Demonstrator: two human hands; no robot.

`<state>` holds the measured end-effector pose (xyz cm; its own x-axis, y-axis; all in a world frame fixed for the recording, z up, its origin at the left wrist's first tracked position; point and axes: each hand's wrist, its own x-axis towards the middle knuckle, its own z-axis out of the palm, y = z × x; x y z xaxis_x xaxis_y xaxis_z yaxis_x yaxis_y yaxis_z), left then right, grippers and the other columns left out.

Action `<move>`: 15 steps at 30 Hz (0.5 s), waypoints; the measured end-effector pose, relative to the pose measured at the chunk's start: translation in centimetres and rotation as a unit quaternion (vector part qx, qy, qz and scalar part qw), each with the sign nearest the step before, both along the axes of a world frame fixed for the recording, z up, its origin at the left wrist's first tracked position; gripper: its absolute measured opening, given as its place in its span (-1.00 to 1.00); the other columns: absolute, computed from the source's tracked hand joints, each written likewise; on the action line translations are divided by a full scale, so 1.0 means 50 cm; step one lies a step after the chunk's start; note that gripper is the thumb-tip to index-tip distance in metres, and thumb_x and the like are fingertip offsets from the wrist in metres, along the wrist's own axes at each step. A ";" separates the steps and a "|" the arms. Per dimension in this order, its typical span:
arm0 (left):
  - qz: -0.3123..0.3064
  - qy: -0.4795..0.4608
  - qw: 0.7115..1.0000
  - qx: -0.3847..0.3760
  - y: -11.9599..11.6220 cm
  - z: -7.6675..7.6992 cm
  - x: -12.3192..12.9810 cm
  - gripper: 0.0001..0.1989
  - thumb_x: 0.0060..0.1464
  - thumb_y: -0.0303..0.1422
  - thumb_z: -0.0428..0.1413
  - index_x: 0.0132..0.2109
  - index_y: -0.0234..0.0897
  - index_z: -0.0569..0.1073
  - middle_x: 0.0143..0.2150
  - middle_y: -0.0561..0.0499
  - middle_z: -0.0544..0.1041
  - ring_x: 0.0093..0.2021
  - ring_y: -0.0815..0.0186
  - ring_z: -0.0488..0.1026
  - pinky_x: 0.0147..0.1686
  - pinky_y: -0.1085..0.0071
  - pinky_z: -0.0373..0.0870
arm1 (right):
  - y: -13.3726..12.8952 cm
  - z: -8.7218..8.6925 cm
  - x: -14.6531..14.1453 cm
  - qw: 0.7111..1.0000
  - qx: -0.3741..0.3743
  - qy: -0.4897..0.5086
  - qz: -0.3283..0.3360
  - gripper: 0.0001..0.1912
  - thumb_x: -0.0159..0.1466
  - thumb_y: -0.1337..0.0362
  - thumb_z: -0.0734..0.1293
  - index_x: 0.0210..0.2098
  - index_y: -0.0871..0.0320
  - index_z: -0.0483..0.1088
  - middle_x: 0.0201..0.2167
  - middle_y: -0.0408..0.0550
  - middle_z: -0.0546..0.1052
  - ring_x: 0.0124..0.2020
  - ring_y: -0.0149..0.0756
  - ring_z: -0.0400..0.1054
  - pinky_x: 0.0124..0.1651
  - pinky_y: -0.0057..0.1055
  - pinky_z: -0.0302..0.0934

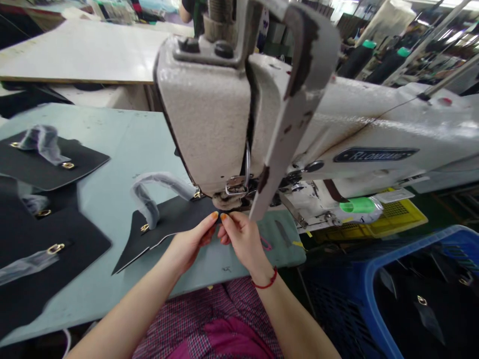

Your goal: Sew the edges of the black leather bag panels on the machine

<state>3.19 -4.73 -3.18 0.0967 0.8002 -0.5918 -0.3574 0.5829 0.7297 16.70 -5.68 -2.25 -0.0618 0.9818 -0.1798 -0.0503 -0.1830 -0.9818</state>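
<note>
A black bag panel (175, 215) with a plastic-wrapped handle (144, 192) and gold buckles lies under the head of a sewing machine (205, 114). My left hand (194, 238) pinches the panel's near edge between thumb and fingers. Close beside it, my right hand (241, 237) grips the same edge, its thumb almost touching the left one. Both thumbs are just in front of the machine's presser area, where the needle is hidden behind the metal parts. A loose white-edged strip runs along the panel's near side.
More black panels (67, 239) with wrapped handles lie on the pale green table (123, 134) at left. Small scissors-like pink handles (265, 243) rest right of my hands. A blue basket (368, 279) holding black pieces stands at lower right, near a yellow crate (396, 219).
</note>
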 end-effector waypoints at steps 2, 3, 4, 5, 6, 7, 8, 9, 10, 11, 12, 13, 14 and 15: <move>-0.011 0.040 0.999 0.001 0.002 -0.001 -0.006 -0.51 -0.34 -0.01 0.40 -0.52 -0.35 0.43 -0.59 0.12 0.30 -0.53 0.46 0.15 -0.56 0.53 0.10 | 0.001 0.004 0.006 0.999 0.018 -0.044 0.007 -0.60 0.33 0.02 0.27 -0.50 0.16 0.32 -0.59 -0.16 0.42 -0.61 -0.45 0.31 -0.52 -0.56 0.18; -0.023 0.046 0.999 0.010 0.002 -0.003 -0.008 -0.50 -0.31 0.00 0.38 -0.54 -0.35 0.42 -0.60 0.12 0.29 -0.53 0.46 0.14 -0.55 0.52 0.09 | 0.001 0.005 0.008 0.998 0.026 -0.061 0.011 -0.62 0.34 0.05 0.26 -0.50 0.16 0.31 -0.60 -0.16 0.42 -0.60 -0.45 0.31 -0.52 -0.55 0.17; -0.036 0.049 0.998 0.020 0.003 -0.004 -0.011 -0.50 -0.28 0.01 0.37 -0.55 -0.34 0.40 -0.60 0.12 0.28 -0.53 0.45 0.12 -0.55 0.51 0.08 | 0.001 0.006 0.011 0.996 0.033 -0.076 0.014 -0.63 0.35 0.07 0.25 -0.51 0.15 0.30 -0.61 -0.16 0.40 -0.60 -0.44 0.29 -0.52 -0.54 0.15; -0.047 0.051 0.997 0.028 0.004 -0.005 -0.012 -0.51 -0.25 0.02 0.35 -0.55 -0.33 0.40 -0.61 0.13 0.26 -0.53 0.45 0.11 -0.55 0.50 0.07 | 0.001 0.005 0.014 0.995 0.040 -0.089 0.018 -0.64 0.35 0.09 0.25 -0.51 0.15 0.30 -0.61 -0.17 0.39 -0.60 -0.44 0.28 -0.51 -0.54 0.13; -0.058 0.052 0.996 0.034 0.005 -0.005 -0.014 -0.51 -0.23 0.02 0.34 -0.55 -0.33 0.41 -0.61 0.14 0.25 -0.53 0.45 0.10 -0.54 0.50 0.06 | 0.001 0.004 0.016 0.994 0.046 -0.101 0.021 -0.65 0.35 0.10 0.25 -0.50 0.14 0.29 -0.62 -0.18 0.37 -0.60 -0.44 0.26 -0.51 -0.53 0.11; -0.068 0.052 0.996 0.038 0.006 -0.005 -0.015 -0.52 -0.21 0.02 0.33 -0.53 -0.33 0.42 -0.60 0.14 0.24 -0.53 0.44 0.09 -0.54 0.49 0.05 | 0.001 0.003 0.018 0.992 0.051 -0.110 0.021 -0.66 0.36 0.11 0.25 -0.50 0.14 0.29 -0.62 -0.19 0.35 -0.59 -0.43 0.24 -0.51 -0.52 0.09; -0.077 0.050 0.995 0.039 0.007 -0.004 -0.015 -0.53 -0.21 0.02 0.32 -0.52 -0.32 0.43 -0.60 0.14 0.24 -0.53 0.44 0.09 -0.54 0.48 0.04 | 0.001 0.001 0.019 0.991 0.054 -0.117 0.023 -0.66 0.36 0.11 0.24 -0.50 0.14 0.28 -0.62 -0.19 0.34 -0.59 -0.43 0.22 -0.51 -0.51 0.07; -0.085 0.048 0.994 0.039 0.009 -0.003 -0.015 -0.53 -0.21 0.03 0.32 -0.51 -0.32 0.43 -0.59 0.14 0.23 -0.53 0.43 0.08 -0.54 0.47 0.03 | 0.000 0.000 0.020 0.991 0.057 -0.123 0.023 -0.65 0.36 0.11 0.24 -0.51 0.13 0.26 -0.62 -0.19 0.33 -0.59 -0.43 0.20 -0.51 -0.50 0.05; -0.093 0.045 0.994 0.040 0.010 -0.001 -0.015 -0.54 -0.21 0.03 0.31 -0.52 -0.31 0.42 -0.59 0.15 0.22 -0.53 0.43 0.08 -0.54 0.46 0.02 | 0.000 -0.001 0.020 0.990 0.061 -0.127 0.024 -0.64 0.36 0.10 0.24 -0.52 0.13 0.24 -0.63 -0.20 0.31 -0.59 -0.43 0.18 -0.51 -0.50 0.04; -0.101 0.043 0.993 0.044 0.011 0.001 -0.015 -0.54 -0.21 0.03 0.30 -0.54 -0.30 0.40 -0.60 0.15 0.21 -0.54 0.43 0.07 -0.54 0.46 0.02 | -0.001 -0.002 0.021 0.989 0.063 -0.131 0.025 -0.62 0.36 0.10 0.23 -0.53 0.13 0.22 -0.63 -0.20 0.29 -0.59 -0.43 0.17 -0.51 -0.49 0.02; -0.108 0.040 0.992 0.049 0.012 0.003 -0.014 -0.53 -0.20 0.03 0.29 -0.55 -0.29 0.38 -0.60 0.15 0.20 -0.54 0.43 0.06 -0.54 0.45 0.02 | -0.001 -0.001 0.021 0.989 0.065 -0.133 0.025 -0.61 0.37 0.09 0.23 -0.54 0.13 0.20 -0.64 -0.21 0.28 -0.59 -0.43 0.16 -0.51 -0.49 0.01; -0.114 0.039 0.991 0.053 0.012 0.004 -0.014 -0.53 -0.19 0.04 0.28 -0.56 -0.28 0.36 -0.60 0.15 0.20 -0.54 0.43 0.06 -0.53 0.44 0.02 | -0.002 -0.001 0.021 0.989 0.067 -0.132 0.024 -0.60 0.37 0.09 0.23 -0.54 0.13 0.18 -0.64 -0.21 0.27 -0.59 -0.43 0.15 -0.51 -0.49 0.01; -0.116 0.039 0.991 0.057 0.013 0.005 -0.014 -0.53 -0.18 0.04 0.27 -0.57 -0.27 0.35 -0.60 0.16 0.19 -0.54 0.43 0.05 -0.53 0.44 0.02 | -0.003 0.000 0.021 0.989 0.067 -0.126 0.023 -0.60 0.37 0.09 0.24 -0.54 0.13 0.18 -0.63 -0.21 0.26 -0.58 -0.43 0.15 -0.50 -0.49 0.01; -0.117 0.038 0.991 0.061 0.014 0.006 -0.014 -0.52 -0.17 0.04 0.27 -0.57 -0.27 0.33 -0.60 0.16 0.18 -0.54 0.43 0.04 -0.53 0.44 0.02 | -0.005 0.000 0.021 0.991 0.066 -0.116 0.022 -0.60 0.37 0.09 0.24 -0.53 0.13 0.18 -0.62 -0.21 0.27 -0.57 -0.43 0.15 -0.50 -0.49 0.02</move>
